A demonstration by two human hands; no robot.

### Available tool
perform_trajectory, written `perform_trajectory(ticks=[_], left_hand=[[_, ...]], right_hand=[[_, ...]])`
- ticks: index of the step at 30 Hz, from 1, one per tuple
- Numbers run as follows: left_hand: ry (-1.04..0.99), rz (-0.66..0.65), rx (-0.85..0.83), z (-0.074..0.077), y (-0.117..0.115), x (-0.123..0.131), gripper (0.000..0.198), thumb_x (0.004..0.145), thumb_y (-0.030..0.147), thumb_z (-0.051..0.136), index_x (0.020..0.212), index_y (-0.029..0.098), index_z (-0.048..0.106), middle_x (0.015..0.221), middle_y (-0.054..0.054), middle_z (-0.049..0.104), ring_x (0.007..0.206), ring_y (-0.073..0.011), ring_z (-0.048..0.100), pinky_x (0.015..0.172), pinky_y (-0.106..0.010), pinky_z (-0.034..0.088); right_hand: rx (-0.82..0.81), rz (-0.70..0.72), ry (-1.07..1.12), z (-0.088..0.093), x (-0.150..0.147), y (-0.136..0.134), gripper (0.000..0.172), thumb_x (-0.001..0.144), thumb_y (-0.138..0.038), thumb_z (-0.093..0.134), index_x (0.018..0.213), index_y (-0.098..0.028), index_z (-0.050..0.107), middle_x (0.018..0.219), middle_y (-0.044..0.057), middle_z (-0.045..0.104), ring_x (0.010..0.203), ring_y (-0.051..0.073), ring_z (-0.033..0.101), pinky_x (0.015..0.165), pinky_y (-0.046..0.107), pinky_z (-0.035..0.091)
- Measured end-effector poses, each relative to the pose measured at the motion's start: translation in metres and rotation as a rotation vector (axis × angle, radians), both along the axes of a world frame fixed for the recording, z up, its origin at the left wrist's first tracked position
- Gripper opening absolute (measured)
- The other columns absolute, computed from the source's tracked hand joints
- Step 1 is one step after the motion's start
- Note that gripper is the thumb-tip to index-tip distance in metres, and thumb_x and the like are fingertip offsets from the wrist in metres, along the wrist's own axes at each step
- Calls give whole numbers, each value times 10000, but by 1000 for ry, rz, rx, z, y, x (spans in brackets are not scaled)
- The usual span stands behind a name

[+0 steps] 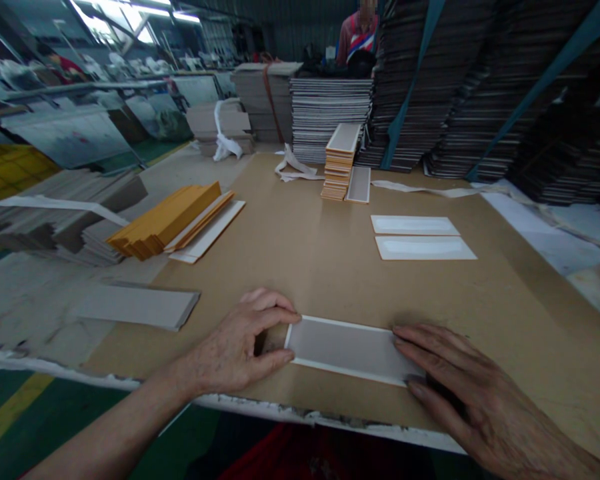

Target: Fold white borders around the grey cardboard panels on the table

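A flat grey card panel with a white border [347, 348] lies near the front edge of the brown table [305, 267]. My left hand [237, 343] pinches its left end between thumb and fingers. My right hand [460, 380] rests flat at its right end, fingers stretched out and touching the panel's corners. Two similar white-bordered panels [423, 248] lie side by side further back on the right.
An orange stack of flat pieces [165, 220] sits at the left. A small stack of panels [341, 163] stands at the back centre. Tall dark board stacks [480, 87] fill the back right. Grey boards [140, 305] lie at the left. A person [359, 33] stands far behind.
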State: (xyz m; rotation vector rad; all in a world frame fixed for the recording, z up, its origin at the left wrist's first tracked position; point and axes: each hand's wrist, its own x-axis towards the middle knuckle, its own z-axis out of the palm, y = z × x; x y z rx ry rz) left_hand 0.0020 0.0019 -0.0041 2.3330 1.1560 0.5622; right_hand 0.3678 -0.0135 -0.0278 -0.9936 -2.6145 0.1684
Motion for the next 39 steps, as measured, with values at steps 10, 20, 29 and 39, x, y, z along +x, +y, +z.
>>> perform_trajectory(ticks=[10,20,29,39], left_hand=[[8,-11,12,-3,0,0,349,849,249,696,1180,251,587,1167,-44,585,1091,-229,527,962,-437,402],[8,-15,18,-2,-1,-1,337,857,245,689,1177,240,584,1169,-47,581,1093,-228,524,954,-434,409],[8,-25,31,1,1,0,320,877,256,673,1182,246,580,1152,-49,586,1078,-226,532,940,-433,413],[107,-52,49,8,-1,3,320,884,253,635,1195,220,569,1159,-68,581,1082,-240,521,951,-439,404]], right_hand=[[133,47,-15,1,-5,-2,425,1004,-237,489,1421,-152,499,1470,67,492,1330,295,448,1016,521,507],[187,41,-54,-2,-5,-3,424,1008,-241,486,1413,-120,509,1499,66,459,1348,290,423,1042,491,461],[181,30,-43,-5,-8,-4,393,1024,-245,467,1382,-99,535,1457,85,500,1296,293,451,1043,473,408],[137,16,-62,-3,-12,-8,400,993,-313,554,1320,-82,553,1306,135,560,1195,316,478,1055,539,348]])
